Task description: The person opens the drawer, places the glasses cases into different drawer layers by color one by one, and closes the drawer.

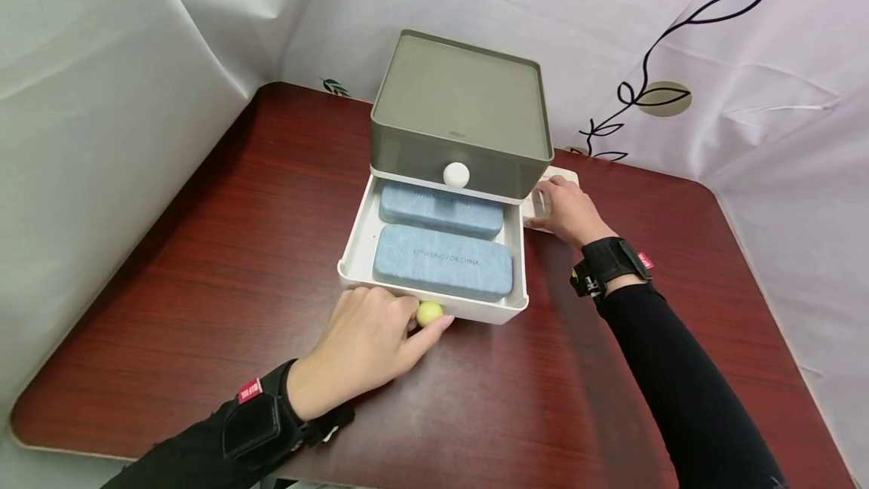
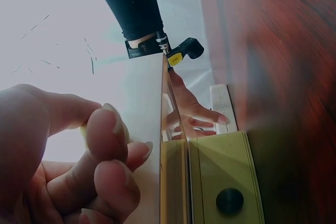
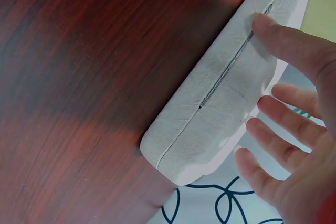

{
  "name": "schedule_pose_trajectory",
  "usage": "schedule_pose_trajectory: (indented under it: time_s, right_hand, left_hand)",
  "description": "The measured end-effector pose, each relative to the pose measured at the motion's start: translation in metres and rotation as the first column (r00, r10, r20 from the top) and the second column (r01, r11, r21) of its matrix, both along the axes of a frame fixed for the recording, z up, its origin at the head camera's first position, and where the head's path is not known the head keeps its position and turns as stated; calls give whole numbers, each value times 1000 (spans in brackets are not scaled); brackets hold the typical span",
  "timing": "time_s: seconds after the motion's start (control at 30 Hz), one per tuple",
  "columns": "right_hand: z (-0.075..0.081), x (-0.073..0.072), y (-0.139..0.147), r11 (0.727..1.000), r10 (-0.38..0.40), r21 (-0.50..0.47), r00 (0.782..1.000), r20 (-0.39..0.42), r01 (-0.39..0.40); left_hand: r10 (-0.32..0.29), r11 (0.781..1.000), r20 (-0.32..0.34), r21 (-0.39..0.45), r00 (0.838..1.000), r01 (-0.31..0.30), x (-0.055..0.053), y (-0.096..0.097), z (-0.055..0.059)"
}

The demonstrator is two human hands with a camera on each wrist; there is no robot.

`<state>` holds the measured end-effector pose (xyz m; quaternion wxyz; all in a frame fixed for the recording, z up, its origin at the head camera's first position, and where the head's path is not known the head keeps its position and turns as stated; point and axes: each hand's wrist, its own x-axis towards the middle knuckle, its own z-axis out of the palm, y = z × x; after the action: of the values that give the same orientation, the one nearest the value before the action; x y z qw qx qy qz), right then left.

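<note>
My left hand (image 1: 370, 334) pinches the round yellow knob (image 1: 429, 313) of the pulled-out white drawer (image 1: 354, 255). Two light blue glasses cases (image 1: 443, 261) with dark lettering lie in the drawer, the rear one partly under the box above. To the right of the box, my right hand (image 1: 566, 210) is over a cream-white glasses case (image 1: 569, 174) on the table. From the right wrist, the thumb lies on this case's metal hinge line, while the other fingers are spread loosely, their tips along its opposite edge.
Above the open drawer, the grey-green drawer box (image 1: 462, 96) has a flat rimmed top and a white knob (image 1: 456, 175) on its upper front. Underneath is a dark red wooden table (image 1: 271, 195). White cloth (image 1: 611, 36) with plant drawings hangs behind the table.
</note>
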<state>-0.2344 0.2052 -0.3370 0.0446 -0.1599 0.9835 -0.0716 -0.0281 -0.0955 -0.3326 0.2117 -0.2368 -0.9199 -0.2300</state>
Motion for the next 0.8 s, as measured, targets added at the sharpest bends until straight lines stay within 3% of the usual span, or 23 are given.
schedule_pose_trajectory:
  time_s: [0.27,0.8]
  right_hand:
    - [2,-2,0,1000,7,24,1000,6,-7]
    - [1,-1,0,999,37,33,999,-16,-36]
  left_hand:
    - [5,1000,54,-26,999,-3,-6,0,4]
    - [1,999,82,-36,997,2,-18,0,4]
